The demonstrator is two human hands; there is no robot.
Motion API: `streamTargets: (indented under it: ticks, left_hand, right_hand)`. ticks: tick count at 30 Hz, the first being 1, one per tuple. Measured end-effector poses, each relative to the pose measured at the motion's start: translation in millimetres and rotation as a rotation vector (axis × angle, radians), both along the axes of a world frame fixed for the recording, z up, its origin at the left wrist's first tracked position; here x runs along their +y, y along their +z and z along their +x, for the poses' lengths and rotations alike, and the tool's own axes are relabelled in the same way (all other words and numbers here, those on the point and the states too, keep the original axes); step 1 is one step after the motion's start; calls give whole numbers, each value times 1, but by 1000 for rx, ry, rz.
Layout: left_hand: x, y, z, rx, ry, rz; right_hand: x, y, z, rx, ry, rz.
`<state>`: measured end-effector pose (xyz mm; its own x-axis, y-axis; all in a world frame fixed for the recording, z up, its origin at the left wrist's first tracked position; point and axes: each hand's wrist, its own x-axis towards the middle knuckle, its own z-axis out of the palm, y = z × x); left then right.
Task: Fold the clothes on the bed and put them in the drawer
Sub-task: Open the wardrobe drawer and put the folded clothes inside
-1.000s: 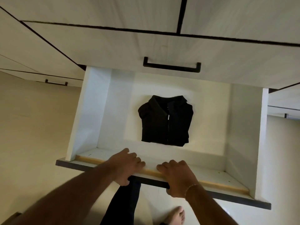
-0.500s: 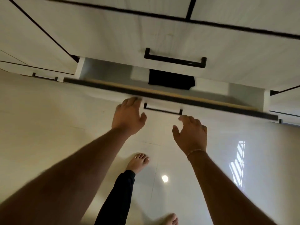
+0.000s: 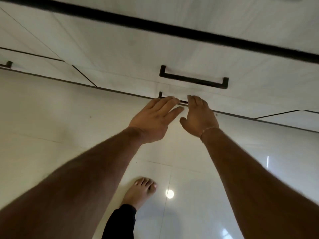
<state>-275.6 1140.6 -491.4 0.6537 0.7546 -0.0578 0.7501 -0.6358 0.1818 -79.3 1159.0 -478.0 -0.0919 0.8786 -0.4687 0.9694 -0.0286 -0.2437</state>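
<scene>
Head view: my left hand (image 3: 151, 121) and right hand (image 3: 198, 114) press the drawer (image 3: 172, 97) flush, fingers straight, holding nothing. Next, I'd fetch more clothes.

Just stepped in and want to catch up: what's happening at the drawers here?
A person is pressing both hands, the left hand and right hand, fingers straight, against the front of the bottom drawer by its black handle. That drawer looks pushed in flush under the drawer above. No clothes show. One bare foot stands on the glossy tiled floor.
</scene>
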Motion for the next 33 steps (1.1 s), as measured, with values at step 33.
streamTargets:
  ticks: [33]
  left_hand:
    - [-251, 95, 109, 180, 900, -1058]
  right_hand:
    - [-341, 83, 31, 708, -903, -633]
